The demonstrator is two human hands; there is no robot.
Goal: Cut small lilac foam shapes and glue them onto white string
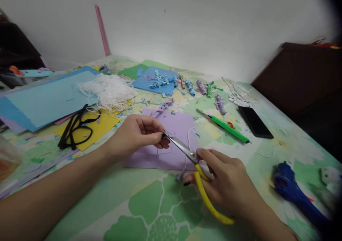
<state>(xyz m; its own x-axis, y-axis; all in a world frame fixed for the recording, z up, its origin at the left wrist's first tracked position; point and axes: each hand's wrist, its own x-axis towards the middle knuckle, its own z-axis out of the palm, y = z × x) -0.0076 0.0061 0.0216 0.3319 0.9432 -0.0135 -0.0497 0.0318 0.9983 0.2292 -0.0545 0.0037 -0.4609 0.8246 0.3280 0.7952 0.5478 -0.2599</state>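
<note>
Floral-print tabletop [88,212], strewn with paper scraps, set against a pale wall [200,24]. Clock read from the scissors' pivot.

Scissors [192,154]: above the purple sheet [179,123], tips toward 10 o'clock, yellow handles toward 5. Right hand [226,177] clamped around the handles. Left hand [139,129]: thumb and fingers together in a pinch, right at the blade tips; whatever sits between them too small to identify. White cord [188,137] crosses the sheet and appears to pass under the blades.

Surroundings: white yarn [109,91] at 10; black glasses [80,129] just past 9; blue paper [152,75] near 11; purple roll [220,104] at 1; green cutter [229,127] at 2; phone [255,121] between 2 and 3.

Judgement: step in hand looks like fine trimming at the fingertips. Next move seems to call for a steady pinch, a short squeeze of the handles, and skin kept clear of the edges. Risk: snagging the cord.
</note>
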